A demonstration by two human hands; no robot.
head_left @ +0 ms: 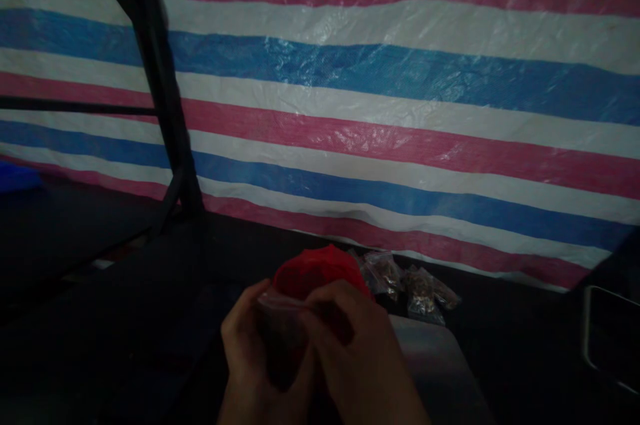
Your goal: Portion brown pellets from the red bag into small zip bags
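Near the bottom middle, a small clear zip bag [283,304] is held between my two hands. My left hand [245,338] grips its left side, fingers curled around it. The thumb and fingers of my right hand [350,325] pinch the top edge at the right. What the bag holds is too dark to make out. Just behind my hands is a red container or bag [320,265] with an uneven rim, partly covered by my fingers. Several filled clear zip bags [423,288] lie on the dark surface to its right.
A pale flat panel or lid [435,352] lies right of my hands. At the far right is a dark tray-like object with a light rim [587,325]. A striped plastic sheet [390,138] hangs behind, with a dark metal post [163,92] at left and something blue [20,177].
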